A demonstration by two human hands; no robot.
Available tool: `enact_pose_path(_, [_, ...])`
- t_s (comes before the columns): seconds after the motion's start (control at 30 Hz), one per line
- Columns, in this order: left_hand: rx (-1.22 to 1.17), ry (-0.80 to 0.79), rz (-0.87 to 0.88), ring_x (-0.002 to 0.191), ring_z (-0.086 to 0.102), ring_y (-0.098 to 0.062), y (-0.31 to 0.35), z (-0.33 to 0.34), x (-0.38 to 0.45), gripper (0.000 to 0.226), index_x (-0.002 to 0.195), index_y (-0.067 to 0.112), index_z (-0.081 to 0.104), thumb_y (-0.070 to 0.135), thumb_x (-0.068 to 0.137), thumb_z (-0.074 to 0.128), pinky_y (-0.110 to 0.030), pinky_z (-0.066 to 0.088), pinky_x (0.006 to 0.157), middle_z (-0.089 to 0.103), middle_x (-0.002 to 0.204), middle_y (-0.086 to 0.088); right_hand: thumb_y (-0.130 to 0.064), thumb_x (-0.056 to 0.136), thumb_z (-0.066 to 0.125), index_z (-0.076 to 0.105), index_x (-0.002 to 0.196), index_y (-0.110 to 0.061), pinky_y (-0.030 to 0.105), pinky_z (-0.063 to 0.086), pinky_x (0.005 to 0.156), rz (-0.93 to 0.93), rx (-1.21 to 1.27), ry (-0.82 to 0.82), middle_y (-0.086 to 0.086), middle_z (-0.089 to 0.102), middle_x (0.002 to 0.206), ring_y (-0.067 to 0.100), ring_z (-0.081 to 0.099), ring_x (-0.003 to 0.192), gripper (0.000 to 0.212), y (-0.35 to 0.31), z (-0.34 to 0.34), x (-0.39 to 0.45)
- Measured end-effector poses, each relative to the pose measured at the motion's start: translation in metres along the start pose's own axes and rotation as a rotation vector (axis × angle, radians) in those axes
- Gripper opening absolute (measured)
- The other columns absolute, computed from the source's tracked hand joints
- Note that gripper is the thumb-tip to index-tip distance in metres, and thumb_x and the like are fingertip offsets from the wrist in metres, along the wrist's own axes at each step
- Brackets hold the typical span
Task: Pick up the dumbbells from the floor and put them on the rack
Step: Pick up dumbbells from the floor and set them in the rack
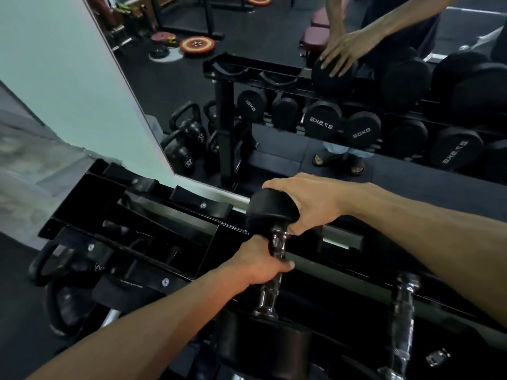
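A black dumbbell with a chrome handle lies across the top tier of the black rack, its far head near the mirror. My left hand grips the chrome handle from the left. My right hand rests on the far rubber head, fingers spread over its top and thumb curled under it. The near head sits at the rack's front edge. A second dumbbell lies on the rack to the right.
A wall mirror behind the rack reflects the rack, several dumbbells and my arms. Empty black saddles stand on the rack to the left. Kettlebells sit on the floor at the lower left.
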State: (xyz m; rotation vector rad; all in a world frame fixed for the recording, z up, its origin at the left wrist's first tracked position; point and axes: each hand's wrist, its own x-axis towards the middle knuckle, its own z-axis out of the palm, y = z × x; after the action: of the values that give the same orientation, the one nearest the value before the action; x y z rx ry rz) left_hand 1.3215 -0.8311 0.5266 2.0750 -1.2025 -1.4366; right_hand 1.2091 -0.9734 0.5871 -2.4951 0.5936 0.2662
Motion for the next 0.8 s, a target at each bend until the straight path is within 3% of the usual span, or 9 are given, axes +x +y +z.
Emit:
enact_pose_path(0.13, [-0.026, -0.004, -0.005, 0.084, 0.062, -0.007, 0.002, 0.000, 0.001, 0.032, 0.104, 0.016, 0.062, 0.027, 0.079, 0.078, -0.018, 0.045, 0.067, 0.068, 0.100, -0.001, -0.029, 0.066, 0.084, 0.049, 0.124, -0.032, 0.037, 0.059, 0.076, 0.004, 0.011, 0.021, -0.012, 0.066, 0.098, 0.003, 0.063, 0.086, 0.067, 0.003, 0.003, -0.002])
enact_pose_path(0.27, [-0.022, 0.003, -0.006, 0.089, 0.061, -0.007, -0.002, 0.000, -0.001, 0.035, 0.107, 0.020, 0.061, 0.030, 0.077, 0.079, -0.019, 0.046, 0.072, 0.066, 0.100, 0.003, -0.031, 0.065, 0.085, 0.048, 0.127, -0.031, 0.033, 0.058, 0.073, 0.017, -0.023, 0.025, -0.011, 0.064, 0.099, 0.003, 0.061, 0.083, 0.072, -0.004, 0.004, -0.002])
enact_pose_path(0.4, [0.003, -0.001, 0.031, 0.084, 0.056, 0.001, -0.009, 0.002, -0.002, 0.033, 0.103, 0.026, 0.058, 0.033, 0.078, 0.079, -0.012, 0.041, 0.066, 0.062, 0.095, 0.011, -0.036, 0.064, 0.083, 0.042, 0.131, -0.033, 0.036, 0.059, 0.073, 0.043, -0.018, 0.048, -0.011, 0.065, 0.099, 0.009, 0.065, 0.083, 0.079, -0.005, 0.017, -0.007])
enact_pose_path(0.53, [0.007, 0.021, 0.032, 0.087, 0.060, -0.003, -0.010, 0.005, -0.001, 0.032, 0.102, 0.026, 0.061, 0.034, 0.076, 0.079, -0.017, 0.046, 0.071, 0.065, 0.095, 0.007, -0.033, 0.065, 0.083, 0.038, 0.139, -0.033, 0.034, 0.059, 0.072, 0.059, 0.006, 0.056, -0.010, 0.064, 0.099, 0.007, 0.065, 0.082, 0.087, -0.003, 0.019, -0.011])
enact_pose_path(0.8, [-0.015, 0.015, 0.034, 0.086, 0.058, -0.001, -0.011, 0.005, -0.003, 0.034, 0.106, 0.023, 0.061, 0.030, 0.078, 0.078, -0.013, 0.040, 0.063, 0.066, 0.101, 0.006, -0.028, 0.065, 0.086, 0.032, 0.145, -0.034, 0.038, 0.061, 0.072, 0.128, 0.024, 0.020, -0.007, 0.065, 0.101, 0.013, 0.069, 0.080, 0.097, -0.005, 0.019, -0.009])
